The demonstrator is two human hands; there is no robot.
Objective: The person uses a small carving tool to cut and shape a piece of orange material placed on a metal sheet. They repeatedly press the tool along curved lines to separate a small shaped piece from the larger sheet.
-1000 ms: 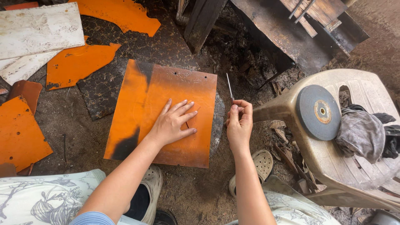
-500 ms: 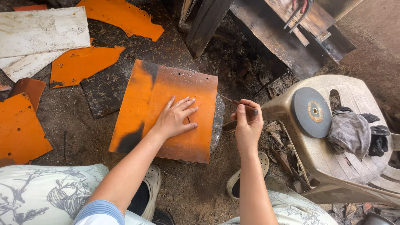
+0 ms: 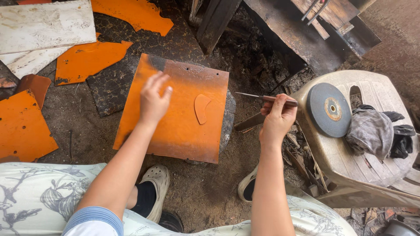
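The right hand (image 3: 276, 117) pinches a thin scribing tool (image 3: 262, 98), tip pointing frame-left toward the small curved template (image 3: 202, 108) – lying upright on the orange sheet (image 3: 175, 131). The left hand (image 3: 154, 98) (fingers loosely spread) hovers left of it, nearer.

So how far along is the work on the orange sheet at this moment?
Looks done: a small curved piece lies on the orange metal sheet, apparently outlined or cut; similar offcuts lie on the ground. In hand: the right hand grips a thin pointed tool off the sheet's right edge, and the left hand hovers open over the sheet. Left: most of the sheet appears unworked.
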